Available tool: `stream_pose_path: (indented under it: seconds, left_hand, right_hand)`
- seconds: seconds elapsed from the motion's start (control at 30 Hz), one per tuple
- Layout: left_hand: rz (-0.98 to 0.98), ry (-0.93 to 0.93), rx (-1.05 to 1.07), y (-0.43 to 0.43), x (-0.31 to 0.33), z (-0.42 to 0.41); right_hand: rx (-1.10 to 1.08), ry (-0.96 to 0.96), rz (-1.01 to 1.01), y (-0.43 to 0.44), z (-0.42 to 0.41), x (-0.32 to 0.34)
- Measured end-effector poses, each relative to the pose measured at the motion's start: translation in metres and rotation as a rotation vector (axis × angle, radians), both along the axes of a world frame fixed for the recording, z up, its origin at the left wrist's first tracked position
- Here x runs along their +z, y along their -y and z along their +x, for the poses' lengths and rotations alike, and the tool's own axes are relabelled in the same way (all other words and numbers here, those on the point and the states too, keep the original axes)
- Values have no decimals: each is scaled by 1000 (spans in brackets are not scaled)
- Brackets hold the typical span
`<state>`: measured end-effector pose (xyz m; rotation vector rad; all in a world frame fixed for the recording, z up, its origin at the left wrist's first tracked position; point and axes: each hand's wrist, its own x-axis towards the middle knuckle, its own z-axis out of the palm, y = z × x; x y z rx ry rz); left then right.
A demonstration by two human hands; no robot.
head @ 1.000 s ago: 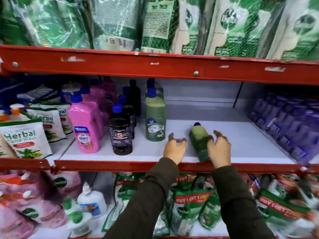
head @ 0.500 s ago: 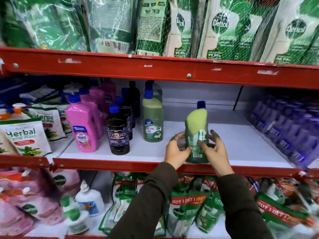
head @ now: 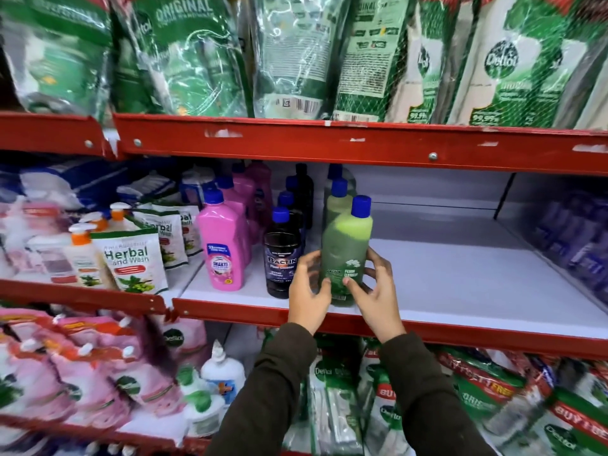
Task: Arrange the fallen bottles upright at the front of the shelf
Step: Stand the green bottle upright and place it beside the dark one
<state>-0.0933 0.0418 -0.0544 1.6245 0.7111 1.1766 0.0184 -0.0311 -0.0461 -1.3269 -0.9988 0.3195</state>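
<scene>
Both hands cup the green bottle low at centre frame, left hand and right hand on opposite sides; its long axis stands nearly upright, cap up, base near the shelf front, just right of the dark bottle.

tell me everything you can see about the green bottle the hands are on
The green bottle is translucent plastic with a blue screw cap, holding green liquid, paler and frothy near the shoulder. A green label with a white flower reads Bactin. It stands about upright, leaning slightly, at the front of the white shelf, just right of the dark bottle. The left hand and right hand hold its lower half from either side.
</scene>
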Motion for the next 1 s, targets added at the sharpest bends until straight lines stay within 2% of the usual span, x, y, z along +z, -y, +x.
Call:
stream_pose_path:
  seconds: [0.3,0.43,0.63,0.77,0.87,1.0]
  left_hand:
    - [29,59,-28,-6,-4,-1]
    - [0,47,-35,-5,-1,4]
    - [-88,-40,-140,-8,3,5]
    - [-79,-117,-180,-8,5,5]
    - [-114,-124,-264,-8,4,3]
    - [-150,-85,-262,-7,5,3]
  right_hand:
    - [-57,-45,58,-3,-1,-11]
    - [-69,-49,16,-1,4,-13]
    - [40,31,-104,-2,6,-12]
    - [124,-50,-81,1,13,-13]
    - [193,-102,-97,2,18,-13]
    - [218,-144,-107,0,21,-12]
